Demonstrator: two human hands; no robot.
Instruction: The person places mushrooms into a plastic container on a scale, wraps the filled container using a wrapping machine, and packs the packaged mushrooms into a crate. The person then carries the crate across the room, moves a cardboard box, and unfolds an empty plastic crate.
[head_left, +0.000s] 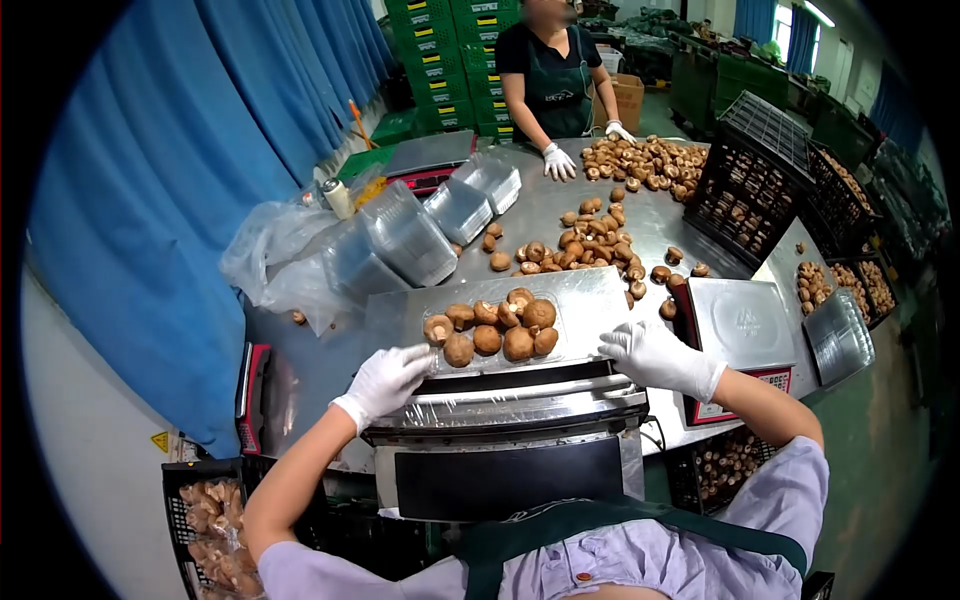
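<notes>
My left hand [385, 382], in a white glove, is at the front left corner of a metal plate [590, 300] on a wrapping machine [510, 475]. Its fingers are pinched together at the edge of clear cling film [480, 398]. At the front right corner my gloved right hand [660, 358] has curled fingers, also pinching the film's edge. Between both hands several brown mushrooms [487, 338] sit grouped in a clear tray on the plate. The see-through film and tray are hard to tell apart.
Loose mushrooms [590, 240] lie beyond the plate. Stacked clear trays [405, 235] and a plastic bag [285, 250] stand left. Rightward are a scale [740, 325] and a tipped black crate [750, 185]. A co-worker [555, 85] stands across the table, gloved hands on it.
</notes>
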